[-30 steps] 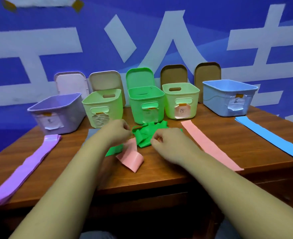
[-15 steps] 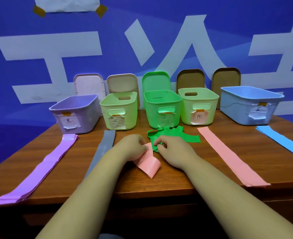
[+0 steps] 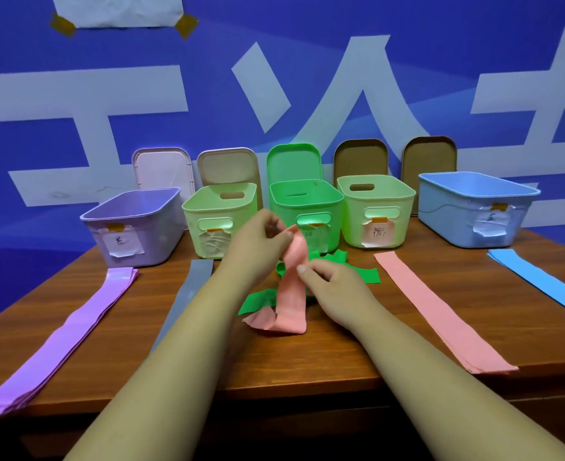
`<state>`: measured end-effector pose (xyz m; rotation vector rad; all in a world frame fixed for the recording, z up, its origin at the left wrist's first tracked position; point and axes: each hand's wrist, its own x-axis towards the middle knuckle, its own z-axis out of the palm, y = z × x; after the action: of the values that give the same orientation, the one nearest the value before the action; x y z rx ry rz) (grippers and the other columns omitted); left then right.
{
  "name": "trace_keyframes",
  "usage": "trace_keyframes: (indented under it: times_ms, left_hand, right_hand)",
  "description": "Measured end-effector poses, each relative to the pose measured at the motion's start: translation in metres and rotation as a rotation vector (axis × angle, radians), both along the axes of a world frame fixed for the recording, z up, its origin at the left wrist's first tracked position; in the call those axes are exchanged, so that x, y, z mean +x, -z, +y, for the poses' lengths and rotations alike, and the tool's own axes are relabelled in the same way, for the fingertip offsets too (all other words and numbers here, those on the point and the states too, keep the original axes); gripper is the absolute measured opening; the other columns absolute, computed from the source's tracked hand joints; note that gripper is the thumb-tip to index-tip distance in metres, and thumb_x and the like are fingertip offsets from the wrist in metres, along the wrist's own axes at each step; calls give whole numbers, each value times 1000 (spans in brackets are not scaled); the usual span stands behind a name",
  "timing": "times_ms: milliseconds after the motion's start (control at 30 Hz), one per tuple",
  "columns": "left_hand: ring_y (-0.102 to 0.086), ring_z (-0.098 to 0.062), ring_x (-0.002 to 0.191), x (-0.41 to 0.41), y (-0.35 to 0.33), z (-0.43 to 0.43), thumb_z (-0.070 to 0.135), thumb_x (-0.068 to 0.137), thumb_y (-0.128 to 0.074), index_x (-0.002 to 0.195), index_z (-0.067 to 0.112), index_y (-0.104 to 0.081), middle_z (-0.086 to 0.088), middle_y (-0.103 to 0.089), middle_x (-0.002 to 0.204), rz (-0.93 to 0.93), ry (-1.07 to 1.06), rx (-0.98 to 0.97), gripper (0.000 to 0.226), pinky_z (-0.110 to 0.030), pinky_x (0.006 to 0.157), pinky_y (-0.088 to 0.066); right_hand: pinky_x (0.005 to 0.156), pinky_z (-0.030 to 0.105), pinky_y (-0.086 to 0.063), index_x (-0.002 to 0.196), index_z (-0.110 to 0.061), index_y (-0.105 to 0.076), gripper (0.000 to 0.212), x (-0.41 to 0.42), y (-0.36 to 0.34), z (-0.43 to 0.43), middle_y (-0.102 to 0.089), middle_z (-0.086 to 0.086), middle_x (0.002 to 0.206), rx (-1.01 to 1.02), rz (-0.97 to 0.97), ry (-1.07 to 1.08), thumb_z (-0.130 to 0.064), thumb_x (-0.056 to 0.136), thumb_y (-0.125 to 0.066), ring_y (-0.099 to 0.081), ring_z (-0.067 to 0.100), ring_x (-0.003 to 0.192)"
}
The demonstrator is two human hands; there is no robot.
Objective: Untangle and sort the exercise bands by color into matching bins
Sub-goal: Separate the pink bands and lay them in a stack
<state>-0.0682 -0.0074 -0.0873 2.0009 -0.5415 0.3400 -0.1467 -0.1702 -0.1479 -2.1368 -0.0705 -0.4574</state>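
Note:
A pink band [image 3: 291, 294] rises from the table centre, its lower end folded on the wood. My left hand [image 3: 258, 241] pinches its top end, lifted in front of the green bin [image 3: 327, 201]. My right hand [image 3: 334, 284] pinches the band lower down at its right edge. A crumpled green band [image 3: 364, 277] lies tangled under and behind it. Sorted bands lie flat: purple [image 3: 75, 327], grey [image 3: 191, 291], pink [image 3: 431, 311], blue [image 3: 540, 281].
Five open bins stand in a row at the back: purple [image 3: 154, 227], light green [image 3: 208, 207], green, light green [image 3: 404, 207], blue [image 3: 447, 207]. Their lids [image 3: 161, 168] lean on the blue wall behind. The table's front edge [image 3: 274, 394] runs below my forearms.
My left hand has lifted the pink band's end up off the table, stretching it upright. My right hand moved onto the pink band from the green one.

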Motion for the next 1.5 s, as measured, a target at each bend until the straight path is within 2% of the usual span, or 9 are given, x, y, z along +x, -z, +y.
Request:
trace_keyframes:
  times_ms: [233, 400, 500, 600, 700, 900, 1033, 1200, 1500]
  left_hand:
    - [-63, -13, 66, 11, -19, -45, 17, 96, -75, 96, 18, -68, 2, -66, 81, 36, 94, -246, 7, -35, 56, -58]
    - [-68, -16, 74, 24, -3, -68, 16, 96, -75, 100, 14, -70, -5, -71, 89, 109, 94, -320, 7, -29, 57, -60]
    - [-70, -15, 70, 34, 23, -74, 21, 92, -80, 97, 19, -73, -5, -73, 87, 162, 46, -315, 9, -39, 62, -63]
    - [-71, -15, 67, 36, 37, -80, 21, 90, -81, 97, 16, -73, -4, -75, 83, 219, 76, -292, 11, -33, 62, -59]
    - [-77, -25, 85, 37, 39, -83, 29, 84, -83, 96, 21, -76, -5, -77, 89, 243, 158, -308, 16, -43, 77, -65]
    - [-77, -26, 96, 29, 45, -78, 32, 94, -80, 99, 18, -79, -4, -79, 95, 294, 259, -304, 14, -50, 88, -65]
    - [-75, -21, 89, 23, 47, -73, 34, 100, -73, 103, 10, -77, -12, -78, 97, 336, 293, -335, 25, -47, 91, -64]
    - [-71, -24, 86, 25, 53, -67, 40, 100, -72, 97, 16, -78, -18, -78, 102, 389, 345, -383, 24, -45, 89, -64]
    - [-64, -13, 64, 27, 59, -66, 45, 101, -69, 93, 15, -75, 2, -69, 71, 429, 353, -383, 31, -37, 78, -59]
  right_hand:
    - [64, 34, -41, 77, -17, -66, 31, -9, -9, -17, -60, 3, 73, 185, -249, 261, -34, 103, -63, -50, 10, 69]
    - [72, 37, -52, 102, -31, -70, 7, 1, -6, -33, -63, -4, 77, 305, -120, 414, -36, 98, -67, -62, 17, 79]
    - [75, 40, -52, 112, -29, -59, 24, 9, -2, -36, -59, -2, 88, 239, -144, 488, -33, 92, -72, -60, 20, 87]
    - [71, 37, -52, 96, -29, -64, 16, 15, 2, -34, -65, -5, 84, 206, -71, 415, -43, 94, -70, -63, 18, 84]
    - [72, 33, -50, 90, -27, -66, 28, 20, 5, -31, -73, -5, 87, 163, 20, 376, -55, 94, -69, -69, 14, 86]
    - [76, 33, -58, 94, -21, -69, 24, 19, 5, -33, -79, -8, 78, 224, 32, 314, -44, 98, -72, -74, 2, 73]
    - [64, 27, -46, 94, -22, -72, 25, 13, 3, -32, -77, -9, 82, 157, 48, 327, -47, 98, -71, -67, -5, 68]
    - [75, 33, -52, 91, -25, -75, 24, 12, 5, -33, -78, -7, 88, 150, 44, 316, -47, 98, -70, -71, 13, 83]
    - [67, 28, -44, 90, -21, -75, 23, 9, 2, -32, -77, -8, 85, 153, 71, 270, -41, 100, -71, -68, 6, 78]
